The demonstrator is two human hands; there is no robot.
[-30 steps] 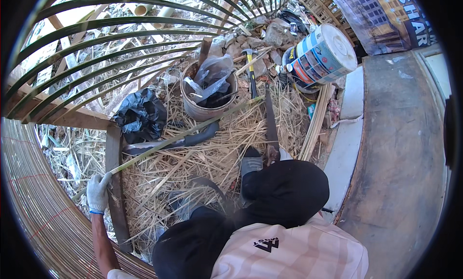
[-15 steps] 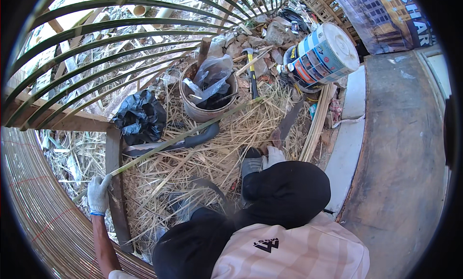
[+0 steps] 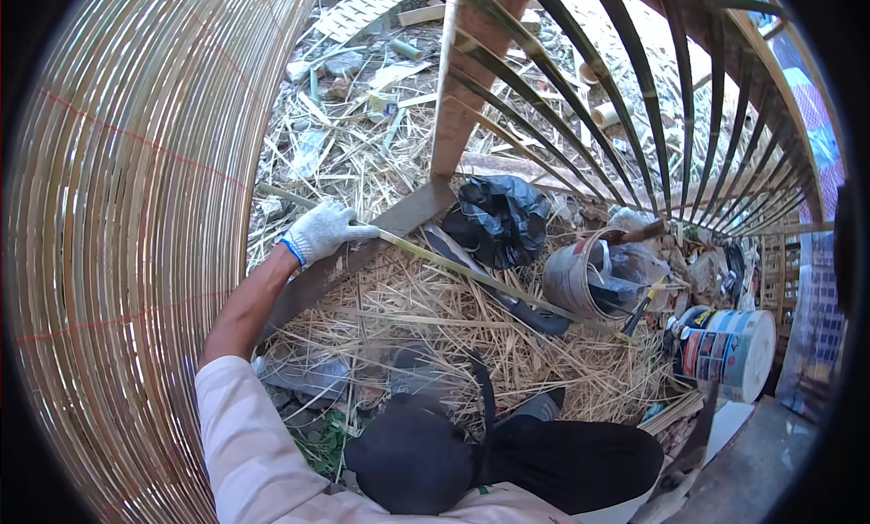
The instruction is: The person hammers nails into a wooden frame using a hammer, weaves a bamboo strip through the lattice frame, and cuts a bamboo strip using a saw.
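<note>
My left hand (image 3: pixel 319 232), in a white knitted glove with a blue cuff, is closed on a long, thin bamboo strip (image 3: pixel 444 263). The strip slants from the slatted screen across a flat wooden bar (image 3: pixel 408 211) and over the straw-like shavings. At the lower right, beyond my dark-trousered knee, a dark broad-bladed knife (image 3: pixel 702 431) points upward. My right hand (image 3: pixel 669 499) shows only as a pale, blurred glove patch at the base of this knife, gripping it; its fingers are mostly hidden.
A tall bamboo-slat screen (image 3: pixel 136 225) fills the left side. Curved green slats (image 3: pixel 580 80) arch at upper right. Around the shavings (image 3: pixel 390 315) stand a crumpled black plastic bag (image 3: pixel 507 220), a bucket (image 3: pixel 569 279) holding plastic, a hammer (image 3: pixel 642 308) and a tipped paint pail (image 3: pixel 725 352).
My view has swung to the left, so the screen now fills more of it. My left hand still holds the strip. The knife and right hand now show at the lower right edge.
</note>
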